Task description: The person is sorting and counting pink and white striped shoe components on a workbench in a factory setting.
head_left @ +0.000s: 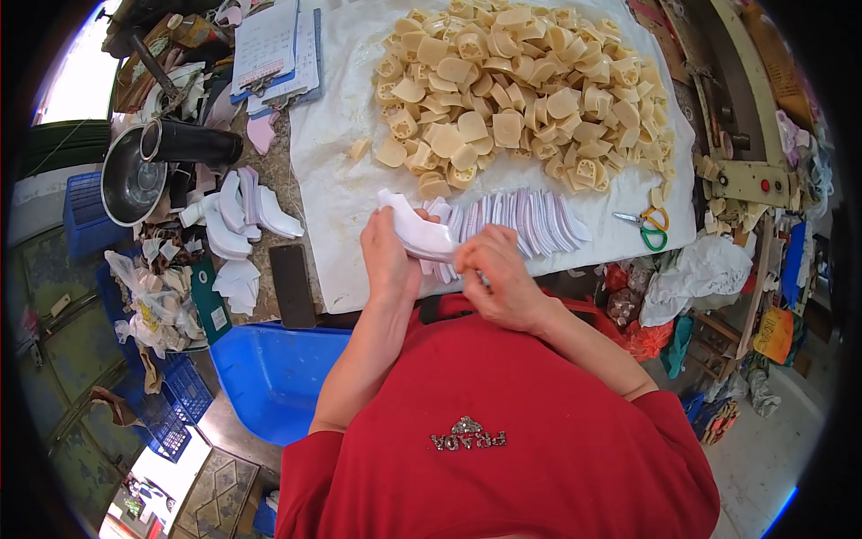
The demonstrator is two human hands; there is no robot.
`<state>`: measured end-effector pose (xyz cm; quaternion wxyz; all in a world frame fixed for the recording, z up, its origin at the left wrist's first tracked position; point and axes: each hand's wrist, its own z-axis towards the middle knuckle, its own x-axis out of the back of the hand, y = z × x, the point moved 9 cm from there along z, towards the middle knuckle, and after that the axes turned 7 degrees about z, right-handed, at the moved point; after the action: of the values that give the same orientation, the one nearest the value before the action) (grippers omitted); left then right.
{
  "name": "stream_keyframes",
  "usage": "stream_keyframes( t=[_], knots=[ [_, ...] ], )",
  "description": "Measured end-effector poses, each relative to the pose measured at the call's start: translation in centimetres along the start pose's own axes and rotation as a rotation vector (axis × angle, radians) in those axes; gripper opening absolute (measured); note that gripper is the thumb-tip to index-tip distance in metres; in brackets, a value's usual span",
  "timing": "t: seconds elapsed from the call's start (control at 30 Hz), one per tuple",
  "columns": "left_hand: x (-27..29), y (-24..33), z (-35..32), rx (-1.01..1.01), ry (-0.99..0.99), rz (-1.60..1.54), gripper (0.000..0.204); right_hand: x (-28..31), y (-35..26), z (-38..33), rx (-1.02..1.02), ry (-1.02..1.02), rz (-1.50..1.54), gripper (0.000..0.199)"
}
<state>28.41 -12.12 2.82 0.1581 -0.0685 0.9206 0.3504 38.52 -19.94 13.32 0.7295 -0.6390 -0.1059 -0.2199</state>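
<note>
My left hand (391, 251) is closed round a thick white curved piece (415, 230), which looks like a stack of thin cut sheets. At that piece's right end is my right hand (494, 269), its fingers curled and pinching the edge. Just beyond both hands, a long row of similar thin white curved pieces (525, 220) stands on edge on the white cloth (337, 171). Part of the row is hidden behind my right hand.
Beyond the row lies a big heap of beige moulded blocks (530, 90). Scissors (648, 226) with yellow and green handles lie at right. On the left are clipboards (269, 45), more white curved pieces (238, 216), a dark flat block (292, 286), a metal bowl (135, 175) and a blue tub (269, 377).
</note>
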Motion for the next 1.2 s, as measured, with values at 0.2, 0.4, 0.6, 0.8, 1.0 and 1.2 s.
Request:
stream_keyframes(
  t=[0.2, 0.4, 0.6, 0.8, 1.0, 1.2],
  knots=[
    [2.9, 4.9, 2.7, -0.19, 0.036, -0.035, 0.023, 4.0, 15.5, -18.9, -1.111, -0.214, 0.111, 0.011],
    [-2.1, 3.1, 0.3, -0.023, -0.383, 0.042, 0.034, 3.0, 14.4, -23.0, -0.878, -0.775, -0.107, 0.018],
    [-5.1, 1.4, -2.3, 0.044, -0.547, 0.122, 0.035, 4.7, 3.8, -0.8, -0.244, 0.159, 0.006, 0.026],
    [-4.0, 1.3, -2.3, -0.089, -0.391, 0.329, 0.026, 1.2, 2.6, 1.5, -0.163, 0.143, 0.002, 0.035],
    [-3.7, 0.3, -2.6, -0.072, -0.371, 0.284, 0.032, 0.1, 4.3, 1.3, -0.332, 0.026, 0.073, 0.037],
    [-4.6, 0.3, -3.4, -0.012, -0.533, 0.231, 0.039, 0.2, 3.6, 1.5, -0.202, 0.02, -0.136, 0.033]
  ],
)
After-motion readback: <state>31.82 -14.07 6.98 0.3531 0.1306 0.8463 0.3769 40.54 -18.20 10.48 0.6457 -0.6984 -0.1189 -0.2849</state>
